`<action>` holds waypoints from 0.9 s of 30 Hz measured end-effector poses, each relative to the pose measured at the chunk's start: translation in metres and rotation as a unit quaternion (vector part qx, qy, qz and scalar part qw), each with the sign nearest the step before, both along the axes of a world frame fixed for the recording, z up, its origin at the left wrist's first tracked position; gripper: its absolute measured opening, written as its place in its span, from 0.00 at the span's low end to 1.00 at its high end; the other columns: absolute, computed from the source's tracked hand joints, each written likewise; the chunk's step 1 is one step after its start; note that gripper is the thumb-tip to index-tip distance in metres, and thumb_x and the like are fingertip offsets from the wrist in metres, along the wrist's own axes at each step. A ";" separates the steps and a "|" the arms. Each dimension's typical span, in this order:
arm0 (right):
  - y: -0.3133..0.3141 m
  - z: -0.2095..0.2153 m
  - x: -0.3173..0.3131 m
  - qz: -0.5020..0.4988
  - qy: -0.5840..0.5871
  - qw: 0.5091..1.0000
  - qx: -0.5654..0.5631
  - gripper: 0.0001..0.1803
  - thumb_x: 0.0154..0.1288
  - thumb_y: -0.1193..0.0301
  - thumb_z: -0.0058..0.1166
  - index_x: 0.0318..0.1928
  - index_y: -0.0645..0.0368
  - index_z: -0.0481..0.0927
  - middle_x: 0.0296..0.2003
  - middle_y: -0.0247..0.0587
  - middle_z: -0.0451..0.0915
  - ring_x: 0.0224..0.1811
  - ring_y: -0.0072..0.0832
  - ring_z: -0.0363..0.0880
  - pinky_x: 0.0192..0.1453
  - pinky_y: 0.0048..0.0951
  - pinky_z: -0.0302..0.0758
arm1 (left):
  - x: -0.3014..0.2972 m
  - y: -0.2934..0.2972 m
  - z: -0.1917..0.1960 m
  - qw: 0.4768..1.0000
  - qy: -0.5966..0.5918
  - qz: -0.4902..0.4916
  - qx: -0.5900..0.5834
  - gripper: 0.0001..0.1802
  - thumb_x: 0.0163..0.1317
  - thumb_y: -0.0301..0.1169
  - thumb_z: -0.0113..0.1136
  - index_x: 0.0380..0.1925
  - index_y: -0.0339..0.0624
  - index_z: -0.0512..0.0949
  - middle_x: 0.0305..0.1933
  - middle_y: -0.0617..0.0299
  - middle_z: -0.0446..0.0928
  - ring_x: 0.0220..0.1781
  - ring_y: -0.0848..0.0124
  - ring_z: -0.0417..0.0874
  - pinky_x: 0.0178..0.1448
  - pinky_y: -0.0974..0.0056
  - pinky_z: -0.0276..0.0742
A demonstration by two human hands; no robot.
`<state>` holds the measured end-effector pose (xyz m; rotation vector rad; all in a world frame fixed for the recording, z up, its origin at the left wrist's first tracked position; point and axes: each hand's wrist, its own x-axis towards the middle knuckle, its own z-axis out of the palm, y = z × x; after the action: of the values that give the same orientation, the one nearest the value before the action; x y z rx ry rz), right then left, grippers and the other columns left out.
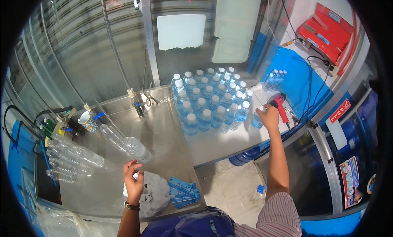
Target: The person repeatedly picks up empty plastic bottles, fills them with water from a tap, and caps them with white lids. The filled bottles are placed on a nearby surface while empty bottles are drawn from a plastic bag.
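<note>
My right hand (269, 116) reaches out over the white counter. Its fingers close round the top of a filled water bottle (256, 123), which stands upright at the right of the group. Many more filled bottles (208, 102) with white caps are packed together to its left. A red heat gun (280, 107) lies just beyond my right hand. My left hand (133, 183) hovers with loosely bent fingers apart, nothing visible in it. Below and beside it are a heap of white bottle caps (154, 194) and a stack of blue printed labels (182, 192).
Uncapped clear bottles (73, 153) lie at the left of the steel sink top (172, 155); two more (127, 142) lie near its middle. Taps (137, 104) and a patterned mug (87, 121) stand behind. A red device (327, 32) and black cables are at upper right.
</note>
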<state>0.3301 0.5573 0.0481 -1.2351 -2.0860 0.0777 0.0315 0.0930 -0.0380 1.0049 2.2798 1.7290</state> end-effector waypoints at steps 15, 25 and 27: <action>-0.028 -0.042 -0.058 0.079 0.115 0.986 0.090 0.29 0.60 0.75 0.63 0.62 0.58 0.72 0.42 0.47 0.74 0.38 0.35 0.78 0.43 0.32 0.76 | -0.017 -0.031 0.003 0.977 0.096 0.111 -0.157 0.15 0.53 0.19 0.62 0.43 0.41 0.82 0.53 0.53 0.76 0.55 0.58 0.78 0.53 0.61 0.78; -0.368 -0.117 -0.213 0.664 0.002 0.720 -0.203 0.08 0.60 0.74 0.61 0.41 0.55 0.82 0.34 0.45 0.79 0.35 0.43 0.81 0.41 0.38 0.79 | -0.028 -0.071 -0.046 0.944 0.163 -0.001 -0.285 0.23 0.51 0.29 0.71 0.50 0.50 0.79 0.61 0.55 0.73 0.61 0.49 0.72 0.63 0.53 0.72; -0.384 -0.130 -0.222 0.632 -0.064 0.764 -0.112 0.11 0.57 0.76 0.62 0.42 0.56 0.81 0.34 0.45 0.78 0.34 0.43 0.82 0.40 0.39 0.79 | -0.032 -0.073 -0.051 0.949 0.171 -0.020 -0.265 0.22 0.51 0.31 0.72 0.48 0.49 0.80 0.60 0.56 0.74 0.60 0.49 0.72 0.63 0.52 0.71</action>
<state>0.1079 0.1733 -0.0816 0.2975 -2.6977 0.8761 -0.0003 0.0204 -0.0895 1.2752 2.6819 0.8779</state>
